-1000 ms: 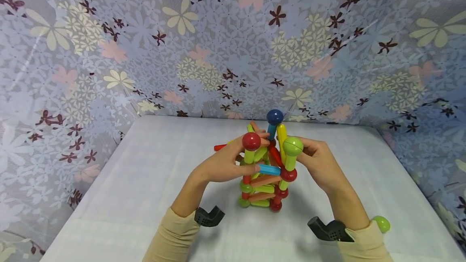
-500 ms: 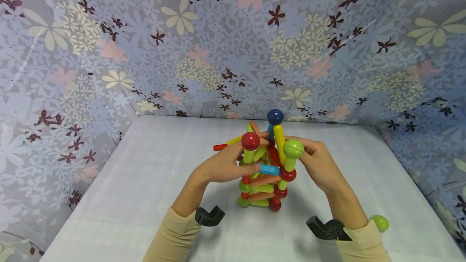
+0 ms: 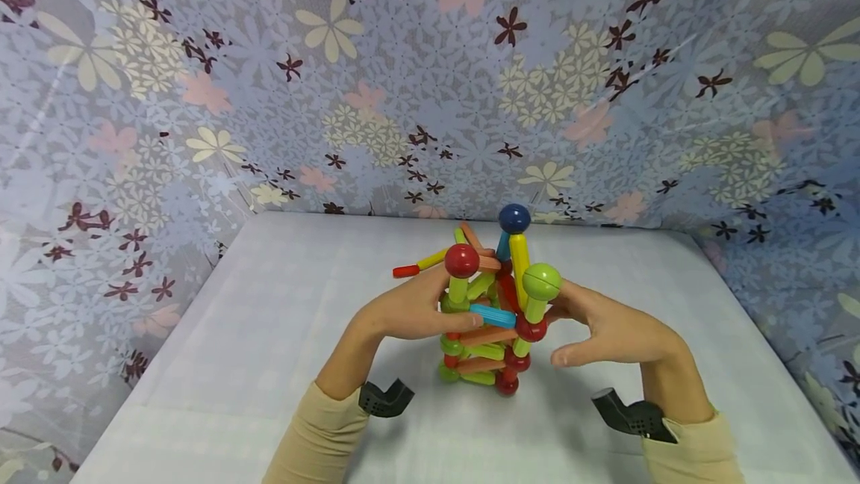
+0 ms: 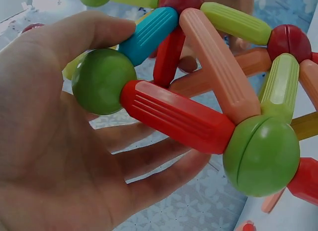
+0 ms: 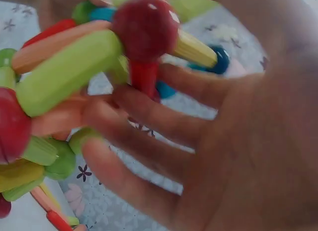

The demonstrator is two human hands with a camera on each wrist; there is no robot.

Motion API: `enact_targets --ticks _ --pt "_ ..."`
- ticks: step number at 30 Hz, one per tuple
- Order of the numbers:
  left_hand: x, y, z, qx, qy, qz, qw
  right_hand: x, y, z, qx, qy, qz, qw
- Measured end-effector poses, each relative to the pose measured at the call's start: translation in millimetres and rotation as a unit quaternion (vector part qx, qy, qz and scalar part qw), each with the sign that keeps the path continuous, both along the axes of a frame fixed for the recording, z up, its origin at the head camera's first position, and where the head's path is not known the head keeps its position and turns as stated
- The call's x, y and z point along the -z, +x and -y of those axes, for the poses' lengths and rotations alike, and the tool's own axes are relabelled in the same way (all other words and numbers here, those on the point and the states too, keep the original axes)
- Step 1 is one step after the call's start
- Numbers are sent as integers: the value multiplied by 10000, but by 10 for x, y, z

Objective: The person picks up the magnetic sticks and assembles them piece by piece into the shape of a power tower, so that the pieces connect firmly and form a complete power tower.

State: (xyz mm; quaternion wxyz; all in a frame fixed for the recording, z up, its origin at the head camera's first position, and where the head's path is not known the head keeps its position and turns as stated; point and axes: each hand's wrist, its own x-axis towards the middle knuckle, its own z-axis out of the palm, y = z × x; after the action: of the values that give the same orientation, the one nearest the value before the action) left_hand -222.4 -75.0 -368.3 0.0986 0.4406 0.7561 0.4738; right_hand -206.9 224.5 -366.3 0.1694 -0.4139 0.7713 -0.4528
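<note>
A tower [image 3: 484, 336] of coloured magnetic sticks and balls stands upright between both hands. On its top posts sit a red ball [image 3: 461, 261], a dark blue ball [image 3: 514, 219] and a light green ball [image 3: 541, 281]. My left hand [image 3: 415, 310] holds the tower's left side, its thumb on the light blue stick [image 4: 149, 38] beside a green ball [image 4: 103, 82] and its other fingers reaching behind. My right hand [image 3: 614, 331] is at the right side, thumb spread away and fingers extended near a red ball [image 5: 145, 28]. Some right fingertips are hidden behind the tower.
Behind the left hand, a red stick [image 3: 406, 271] and a yellow stick [image 3: 431, 258] lie end to end. The white-covered table [image 3: 282, 305] meets a flowered cloth [image 3: 376, 95] at the back.
My right hand has loosened from beside the yellow stick, moved down and right, and spread its thumb. The blue-topped post leans slightly further right. My left hand stays nearly in place.
</note>
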Motion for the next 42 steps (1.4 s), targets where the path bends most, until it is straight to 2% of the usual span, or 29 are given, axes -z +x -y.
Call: enact_targets --ticks 4,6,9,11,15,17,19,22,25,27,29,32,36,40,42 --pt "-4 12 4 27 -38 65 10000 -11 64 153 697 347 -122 9969" --pt "-13 17 14 192 25 158 9997 -11 74 232 1019 448 -236 9935" --pt "-30 24 56 420 31 334 9986 -7 72 291 1314 535 -486 9887" --pt "-54 46 113 415 -30 545 9976 0 60 299 1403 562 -628 9865" --pt "-92 71 264 127 -60 1025 9946 39 2 283 1472 527 -769 9847" --pt "-93 56 329 14 91 1243 9922 78 -42 274 1505 446 -807 9843" --pt "-80 11 377 -25 316 1286 9912 124 -88 273 1558 323 -886 9833" --pt "-50 -64 414 -281 542 979 9933 196 -158 292 1652 65 -1058 9806" --pt "-22 -127 430 -780 645 638 9928 266 -216 342 1783 -218 -1112 9774" --pt "-19 -145 446 -1123 713 570 9895 318 -247 383 1913 -347 -1078 9750" --pt "-23 -153 479 -1318 858 692 9851 372 -276 443 1994 -423 -998 9739" --pt "-36 -147 534 -1229 1009 904 9831 452 -315 533 2101 -494 -1067 9706" --pt "-48 -119 547 -621 868 1078 9884 513 -357 596 2195 -546 -1038 9685" --pt "-69 -90 474 -446 608 796 9940 632 -462 558 2323 -493 -958 9667" --pt "-74 -82 434 -549 539 584 9953 775 -547 525 2474 -162 -1238 9608"
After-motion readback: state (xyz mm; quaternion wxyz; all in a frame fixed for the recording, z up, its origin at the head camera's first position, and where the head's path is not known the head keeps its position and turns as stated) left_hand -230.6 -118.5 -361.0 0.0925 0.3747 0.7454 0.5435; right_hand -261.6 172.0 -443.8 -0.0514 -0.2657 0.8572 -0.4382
